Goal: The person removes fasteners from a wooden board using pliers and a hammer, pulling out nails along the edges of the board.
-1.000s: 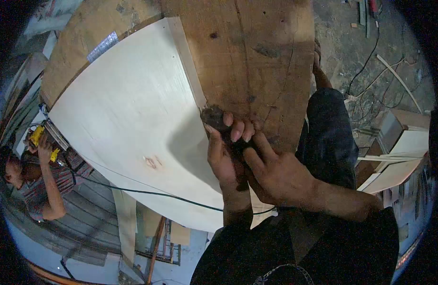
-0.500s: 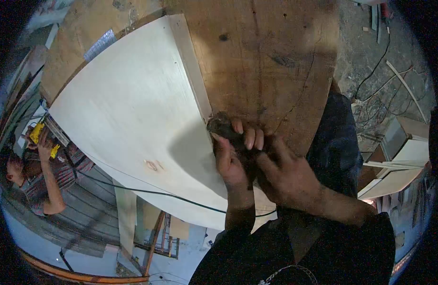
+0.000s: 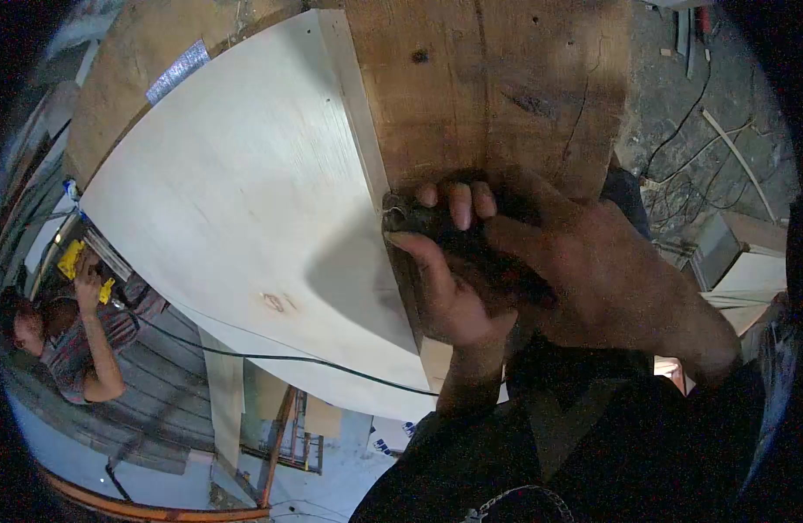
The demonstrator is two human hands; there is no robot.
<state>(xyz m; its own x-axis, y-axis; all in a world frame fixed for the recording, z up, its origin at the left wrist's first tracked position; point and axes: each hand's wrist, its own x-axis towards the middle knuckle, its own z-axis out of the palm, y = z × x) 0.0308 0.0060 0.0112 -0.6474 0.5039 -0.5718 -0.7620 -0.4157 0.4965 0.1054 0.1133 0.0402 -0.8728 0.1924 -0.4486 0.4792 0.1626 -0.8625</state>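
Note:
A dark, blunt-ended hand tool (image 3: pixel 405 212) lies against the edge strip (image 3: pixel 363 131) of a white board (image 3: pixel 244 192). I cannot make out its exact kind. My left hand (image 3: pixel 460 305) is wrapped round its front part, with the thumb on the near side and fingertips curled over the top. Behind it my right hand (image 3: pixel 584 253) is closed on the rear of the same tool, which is mostly hidden by fingers and shadow. The white board rests on a brown wooden worktop (image 3: pixel 471 96).
On the left, another person (image 3: pixel 96 349) holds a yellow power tool (image 3: pixel 70 259). A dark cable (image 3: pixel 332 358) runs across below the board. A silvery strip (image 3: pixel 176 71) lies on wood at upper left. Cables and a thin strip (image 3: pixel 739 161) lie on the floor at right.
The view has shifted slightly. Both hands and the dark tool have moved a little up along the board's edge, and my right forearm has swung further right and up.

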